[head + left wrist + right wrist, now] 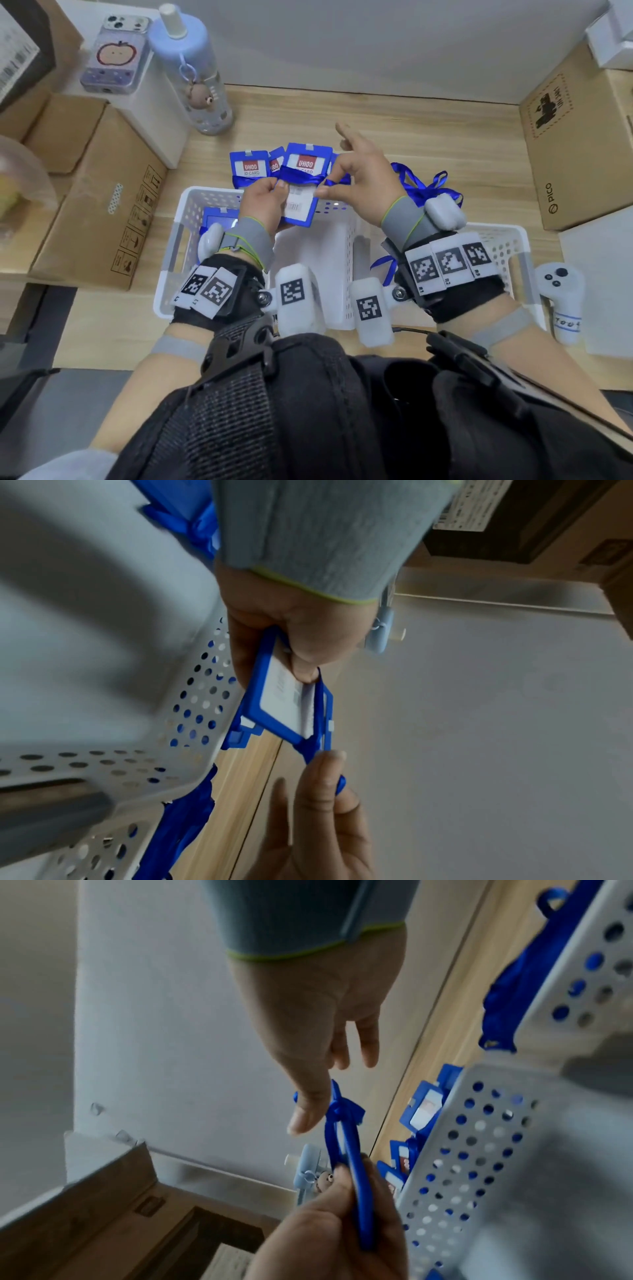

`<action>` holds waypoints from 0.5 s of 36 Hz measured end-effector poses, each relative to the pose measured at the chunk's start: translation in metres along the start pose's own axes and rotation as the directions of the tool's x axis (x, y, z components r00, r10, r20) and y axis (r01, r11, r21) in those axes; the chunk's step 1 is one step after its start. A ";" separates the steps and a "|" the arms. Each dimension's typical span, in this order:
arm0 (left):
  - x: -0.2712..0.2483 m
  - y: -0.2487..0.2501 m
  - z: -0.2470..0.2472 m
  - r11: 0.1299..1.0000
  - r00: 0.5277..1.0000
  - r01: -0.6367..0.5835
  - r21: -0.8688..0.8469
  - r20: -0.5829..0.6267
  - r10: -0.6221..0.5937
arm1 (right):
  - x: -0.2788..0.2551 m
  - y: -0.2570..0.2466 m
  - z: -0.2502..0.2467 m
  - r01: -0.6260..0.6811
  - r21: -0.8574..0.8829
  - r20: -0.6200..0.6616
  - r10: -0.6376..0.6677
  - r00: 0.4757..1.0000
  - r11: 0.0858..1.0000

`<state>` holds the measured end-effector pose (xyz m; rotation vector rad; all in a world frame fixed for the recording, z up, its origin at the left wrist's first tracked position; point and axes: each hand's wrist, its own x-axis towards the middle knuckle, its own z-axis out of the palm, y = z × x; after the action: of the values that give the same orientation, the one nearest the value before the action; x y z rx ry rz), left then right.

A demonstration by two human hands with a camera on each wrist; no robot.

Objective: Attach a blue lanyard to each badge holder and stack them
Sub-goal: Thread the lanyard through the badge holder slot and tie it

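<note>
While held, badge holder (301, 185) above basket rim (212, 192)

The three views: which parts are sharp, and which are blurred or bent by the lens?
Head view: evenly lit, the held badge holder sharp, table edges bowed by the wide lens. Left wrist view: dimmer, the white basket smeared near the camera, the left hand clearer. Right wrist view: dim, the lanyard fairly sharp, the basket wall soft.
</note>
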<state>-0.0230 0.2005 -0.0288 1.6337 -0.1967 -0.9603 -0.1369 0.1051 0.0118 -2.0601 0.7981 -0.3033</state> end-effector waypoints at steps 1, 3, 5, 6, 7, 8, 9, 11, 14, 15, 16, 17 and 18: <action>0.000 0.000 0.000 1.000 1.000 0.012 -0.021 -0.007 -0.012 | 0.002 -0.001 0.002 -0.040 0.100 0.017 0.039 0.999 0.994; 0.003 0.002 -0.001 0.997 0.999 0.043 -0.067 -0.020 -0.045 | 0.005 -0.004 0.006 -0.116 0.280 0.061 0.103 0.993 0.953; 0.005 0.003 0.000 0.988 0.996 0.084 -0.133 -0.026 -0.089 | 0.008 -0.004 0.009 -0.171 0.363 0.085 0.150 0.985 0.916; 0.006 0.003 0.000 0.976 0.992 0.117 -0.183 -0.022 -0.123 | 0.010 -0.003 0.010 -0.197 0.397 0.100 0.171 0.980 0.896; 0.007 0.003 0.000 0.955 0.986 0.157 -0.251 -0.010 -0.164 | 0.011 -0.002 0.009 -0.211 0.442 0.112 0.180 0.977 0.872; 0.008 0.002 -0.001 0.919 0.977 0.204 -0.337 0.016 -0.211 | 0.013 0.001 0.010 -0.222 0.491 0.123 0.185 0.975 0.842; 0.008 0.002 -0.002 0.869 0.964 0.257 -0.423 0.051 -0.260 | 0.013 0.002 0.010 -0.226 0.538 0.141 0.177 0.974 0.812; 0.011 0.002 -0.004 0.785 0.928 0.362 -0.503 0.118 -0.353 | 0.016 0.004 0.012 -0.244 0.604 0.186 0.163 0.969 0.759; 0.014 0.001 -0.006 0.753 0.887 0.461 -0.470 0.210 -0.412 | 0.019 0.007 0.014 -0.266 0.641 0.219 0.162 0.962 0.720; 0.014 0.001 -0.005 0.743 0.880 0.475 -0.471 0.234 -0.414 | 0.020 0.008 0.015 -0.273 0.646 0.225 0.164 0.961 0.713; 0.014 0.001 -0.004 0.738 0.879 0.477 -0.478 0.242 -0.412 | 0.022 0.009 0.015 -0.279 0.653 0.232 0.165 0.959 0.704; 0.015 0.001 -0.004 0.745 0.889 0.457 -0.487 0.232 -0.394 | 0.023 0.010 0.015 -0.282 0.660 0.236 0.164 0.958 0.696; 0.017 0.001 -0.004 0.766 0.912 0.410 -0.495 0.206 -0.355 | 0.025 0.011 0.015 -0.287 0.672 0.233 0.173 0.957 0.682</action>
<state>-0.0084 0.1932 -0.0360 1.1214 0.3345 -1.2776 -0.1151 0.0946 -0.0082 -1.2225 0.6946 -0.2510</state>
